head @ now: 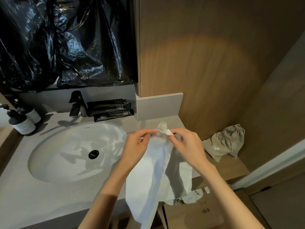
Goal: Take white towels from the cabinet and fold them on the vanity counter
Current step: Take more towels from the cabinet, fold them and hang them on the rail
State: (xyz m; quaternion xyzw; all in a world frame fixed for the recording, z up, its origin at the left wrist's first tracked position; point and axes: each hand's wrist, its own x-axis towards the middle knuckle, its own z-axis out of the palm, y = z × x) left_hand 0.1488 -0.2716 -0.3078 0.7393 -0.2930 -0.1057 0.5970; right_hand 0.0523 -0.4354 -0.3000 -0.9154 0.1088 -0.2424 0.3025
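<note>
1. A white cloth towel (153, 179) is held up by its top edge above the right end of the grey stone bench (24, 195), its length hanging down past the bench's front edge.
2. The left hand (137, 144) is closed in a pinch on the towel's upper left corner, thumb against the fingers.
3. The right hand (186, 144) is closed in a pinch on the upper right corner, where the cloth is bunched into a small fold above the fingertips.
4. An oval white sink (54, 156) with a black round drain (93, 154) is set into the bench, just left of the hanging towel; the left forearm crosses its right rim.
5. A black faucet (77, 103) stands behind the sink, and three black tubes (110, 109) are stacked just beside it against the grey back wall.
6. Two dark pump bottles with white labels (23, 119) stand near the bench's far left corner, well apart from the towel.
7. Crumpled black plastic sheeting (62, 42) covers the area above the faucet.
8. A wood-grain wall panel (206, 63) rises right of the sheeting, behind the hands.
9. A grey drawstring fabric bag (226, 142) lies on a lower wooden ledge to the right, near the right wrist but apart from it.
10. A second pale cloth (191, 197) lies crumpled below the bench's right end, partly hidden by the hanging towel.
</note>
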